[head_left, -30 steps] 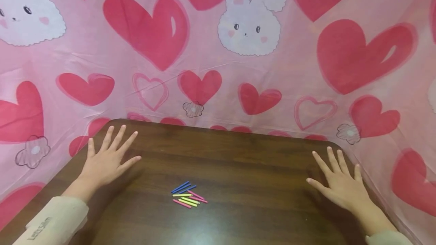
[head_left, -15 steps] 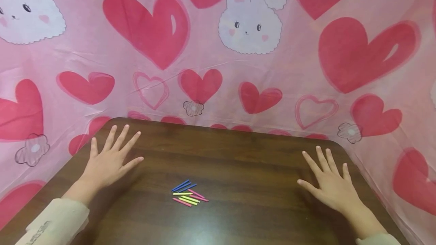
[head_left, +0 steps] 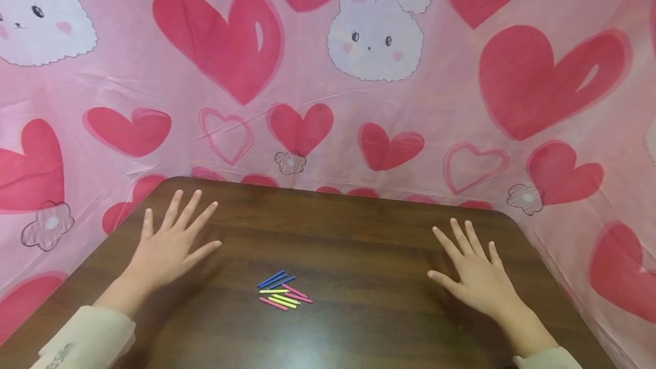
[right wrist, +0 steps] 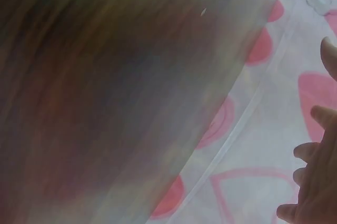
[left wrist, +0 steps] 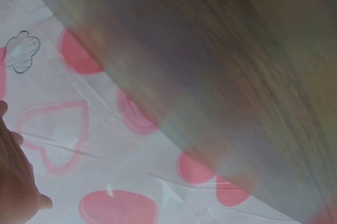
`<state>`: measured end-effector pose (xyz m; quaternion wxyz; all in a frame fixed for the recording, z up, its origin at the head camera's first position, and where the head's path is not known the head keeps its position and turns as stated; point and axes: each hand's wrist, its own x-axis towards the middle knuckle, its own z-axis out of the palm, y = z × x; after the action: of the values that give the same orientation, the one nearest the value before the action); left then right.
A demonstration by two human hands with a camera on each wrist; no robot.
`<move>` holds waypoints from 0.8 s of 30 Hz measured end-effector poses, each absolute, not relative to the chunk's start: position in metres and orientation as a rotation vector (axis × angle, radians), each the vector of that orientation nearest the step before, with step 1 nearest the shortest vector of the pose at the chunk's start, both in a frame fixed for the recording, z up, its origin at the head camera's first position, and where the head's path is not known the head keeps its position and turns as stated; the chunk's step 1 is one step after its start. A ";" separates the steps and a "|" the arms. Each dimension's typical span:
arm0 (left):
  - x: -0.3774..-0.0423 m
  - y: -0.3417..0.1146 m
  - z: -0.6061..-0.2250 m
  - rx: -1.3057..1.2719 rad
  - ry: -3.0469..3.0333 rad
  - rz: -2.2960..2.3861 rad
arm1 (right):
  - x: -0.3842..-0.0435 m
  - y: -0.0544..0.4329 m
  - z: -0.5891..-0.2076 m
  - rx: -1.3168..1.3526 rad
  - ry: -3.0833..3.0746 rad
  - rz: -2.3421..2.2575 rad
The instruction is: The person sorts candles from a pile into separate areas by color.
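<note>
A small cluster of thin, short sticks lies on the dark wooden table (head_left: 359,261). It has blue sticks (head_left: 270,279) at the back, yellow sticks (head_left: 274,291) in the middle and pink sticks (head_left: 274,304) at the front and right. My left hand (head_left: 166,252) is to their left, fingers spread and straight, holding nothing. Well off to the right of the sticks, my right hand (head_left: 479,278) is likewise spread and holds nothing. Both appear to hover above the tabletop, casting shadows on it. Each wrist view catches part of a hand at its outer edge.
A pink cloth (head_left: 302,90) printed with hearts and rabbits hangs behind the table and along its sides. The table's far edge has rounded corners. A pale sleeve (head_left: 89,332) covers the left forearm.
My right hand has moved left, inward over the table. The left hand has shifted slightly to the right. The sticks lie as before.
</note>
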<state>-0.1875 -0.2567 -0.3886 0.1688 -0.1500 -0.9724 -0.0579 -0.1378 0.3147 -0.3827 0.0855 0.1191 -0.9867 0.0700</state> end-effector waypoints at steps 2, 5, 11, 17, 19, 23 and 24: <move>-0.186 -0.254 -0.388 -0.443 -2.755 -0.173 | -0.139 0.310 -0.384 0.377 -2.937 0.219; -0.184 -0.250 -0.388 -0.469 -2.739 -0.181 | -0.141 0.302 -0.385 0.407 -2.928 0.234; -0.180 -0.244 -0.387 -0.509 -2.724 -0.197 | -0.144 0.287 -0.387 0.436 -2.922 0.227; -0.177 -0.237 -0.385 -0.544 -2.715 -0.217 | -0.145 0.269 -0.386 0.483 -2.915 0.225; -0.176 -0.233 -0.385 -0.556 -2.718 -0.225 | -0.146 0.262 -0.386 0.511 -2.909 0.238; -0.173 -0.227 -0.384 -0.587 -2.715 -0.239 | -0.147 0.250 -0.387 0.577 -2.885 0.279; -0.173 -0.225 -0.383 -0.594 -2.712 -0.241 | -0.147 0.247 -0.387 0.592 -2.882 0.291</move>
<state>-0.1727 -0.2249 -0.3832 0.1766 -0.2099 -0.9579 -0.0853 -0.1470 0.2473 -0.3868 0.0925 0.1992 -0.9707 0.0978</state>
